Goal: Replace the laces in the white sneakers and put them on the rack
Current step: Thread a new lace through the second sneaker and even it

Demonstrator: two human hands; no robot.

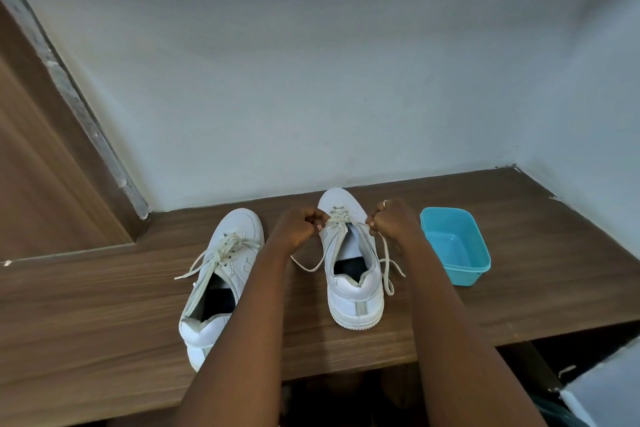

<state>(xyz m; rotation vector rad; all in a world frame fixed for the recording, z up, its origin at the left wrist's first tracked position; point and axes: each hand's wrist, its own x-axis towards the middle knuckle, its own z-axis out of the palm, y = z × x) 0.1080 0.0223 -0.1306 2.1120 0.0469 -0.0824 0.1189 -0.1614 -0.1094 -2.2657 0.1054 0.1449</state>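
Two white sneakers stand on a brown wooden table [104, 295], toes toward the wall. The left sneaker [214, 284] has a loose off-white lace spilling to its left. The right sneaker [353, 288] is partly laced near the toe. My left hand [299, 227] pinches one strand of its lace [341, 220] at the shoe's left side. My right hand [389, 218] pinches the other strand at the right side. Loose lace ends trail onto the table on both sides of this shoe.
A light blue plastic tub [476, 267] sits just right of the right sneaker. A pale wall rises right behind the shoes and along the right. A wooden panel stands at the left. The table's front edge runs below the sneakers' heels.
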